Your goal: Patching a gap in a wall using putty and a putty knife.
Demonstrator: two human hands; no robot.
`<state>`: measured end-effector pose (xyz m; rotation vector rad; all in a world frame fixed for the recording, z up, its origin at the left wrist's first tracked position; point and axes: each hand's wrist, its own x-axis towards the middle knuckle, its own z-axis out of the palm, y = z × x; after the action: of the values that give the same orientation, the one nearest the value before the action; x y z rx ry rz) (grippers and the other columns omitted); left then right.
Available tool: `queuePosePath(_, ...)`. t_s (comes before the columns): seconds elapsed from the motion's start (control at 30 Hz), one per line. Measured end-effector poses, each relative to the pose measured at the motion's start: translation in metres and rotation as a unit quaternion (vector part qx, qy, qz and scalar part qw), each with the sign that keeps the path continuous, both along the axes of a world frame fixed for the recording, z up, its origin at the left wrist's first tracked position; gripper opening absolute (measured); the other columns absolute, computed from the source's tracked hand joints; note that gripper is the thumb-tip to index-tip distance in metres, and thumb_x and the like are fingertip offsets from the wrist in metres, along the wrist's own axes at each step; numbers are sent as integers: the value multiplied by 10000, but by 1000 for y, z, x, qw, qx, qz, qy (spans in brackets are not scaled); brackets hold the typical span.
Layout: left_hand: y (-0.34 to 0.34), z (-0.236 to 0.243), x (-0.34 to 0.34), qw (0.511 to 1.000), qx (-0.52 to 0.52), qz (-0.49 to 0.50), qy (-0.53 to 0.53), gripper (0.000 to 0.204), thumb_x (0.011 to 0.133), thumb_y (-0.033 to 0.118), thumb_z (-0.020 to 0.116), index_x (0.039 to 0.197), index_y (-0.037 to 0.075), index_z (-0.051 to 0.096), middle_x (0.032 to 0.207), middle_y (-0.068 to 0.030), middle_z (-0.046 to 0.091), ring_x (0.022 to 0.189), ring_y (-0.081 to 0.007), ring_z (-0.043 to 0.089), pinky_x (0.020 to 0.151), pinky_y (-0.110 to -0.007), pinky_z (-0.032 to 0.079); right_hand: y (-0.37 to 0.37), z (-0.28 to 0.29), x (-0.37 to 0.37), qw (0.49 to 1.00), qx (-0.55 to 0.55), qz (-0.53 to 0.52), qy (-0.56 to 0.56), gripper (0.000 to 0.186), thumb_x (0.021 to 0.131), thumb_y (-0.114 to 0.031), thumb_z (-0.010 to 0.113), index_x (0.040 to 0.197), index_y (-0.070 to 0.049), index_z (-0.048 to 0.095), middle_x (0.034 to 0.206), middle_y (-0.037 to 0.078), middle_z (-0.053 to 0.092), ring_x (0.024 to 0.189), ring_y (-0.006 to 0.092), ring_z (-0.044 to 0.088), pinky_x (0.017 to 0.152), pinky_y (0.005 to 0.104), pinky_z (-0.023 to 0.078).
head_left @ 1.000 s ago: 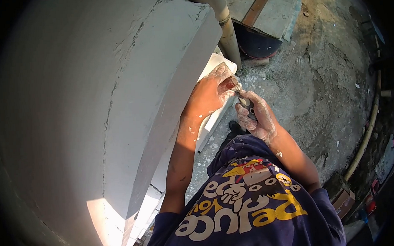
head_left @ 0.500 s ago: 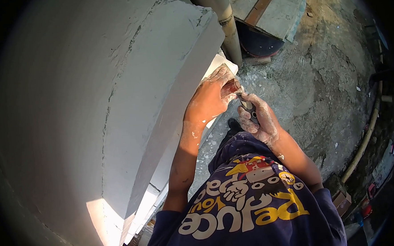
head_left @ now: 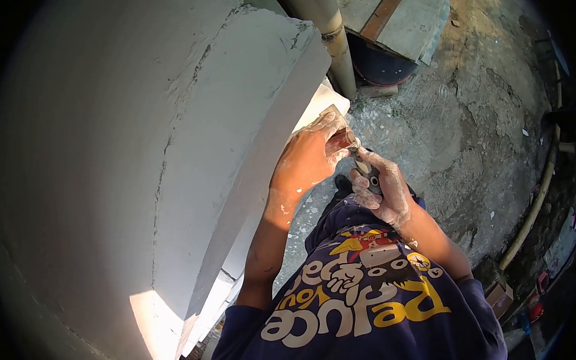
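My left hand, dusted with white, is wrapped round the reddish-brown handle of a flat-bladed tool, probably a trowel. A thin edge of its blade shows past my fingertips. In my right hand, also coated white, is a scraper with a dark and pale handle that has a hole near its end. The scraper's front end meets the other tool by the end of the brown handle. My fingers and the brown handle hide most of both blades.
A grey-white plastered wall with a cracked seam rises close on my left. Beyond my hands stands a pipe, beside a dark round tub under a board. Rough concrete ground lies to the right, bordered by a long pole.
Both hands have come slightly down toward my body, with the two tools still held together. My grip on each looks the same.
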<state>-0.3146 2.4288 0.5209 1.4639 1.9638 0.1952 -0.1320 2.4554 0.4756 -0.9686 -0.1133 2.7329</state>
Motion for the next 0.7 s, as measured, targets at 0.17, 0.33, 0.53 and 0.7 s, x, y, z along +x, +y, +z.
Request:
queuePosePath(0.17, 7, -23, -14, 981, 178, -50, 51, 402, 840, 119, 713, 1226, 23, 654, 1166, -242, 680, 1081, -461, 626, 951, -492, 509, 21, -24, -20, 999, 15, -11, 50, 244, 1060, -346, 497, 968, -123, 533, 625, -6, 500, 381, 90, 345, 340, 228, 273)
queuePosePath(0.33, -8, -22, -8, 970, 224, -71, 62, 369, 856, 113, 698, 1209, 17, 648, 1152, -260, 673, 1062, -459, 634, 924, -500, 514, 15, -10, -7, 999, -5, 14, 33, 238, 1061, -337, 485, 951, -128, 515, 627, -10, 496, 383, 85, 348, 353, 233, 284)
queuePosePath(0.53, 9, -14, -10, 996, 70, -18, 56, 422, 855, 156, 740, 1243, 27, 634, 1205, -246, 662, 1095, -451, 622, 943, -493, 513, 26, -13, -12, 999, 49, 14, 13, 254, 1065, -332, 473, 945, -111, 509, 631, -9, 505, 375, 83, 353, 344, 225, 284)
queuePosePath(0.7, 13, -16, -15, 985, 156, -48, 53, 415, 831, 129, 743, 1218, 19, 642, 1125, -243, 685, 1019, -464, 636, 889, -498, 529, 31, -17, -16, 997, 70, 28, 14, 247, 1065, -333, 473, 969, -107, 504, 642, -19, 491, 406, 69, 343, 355, 225, 277)
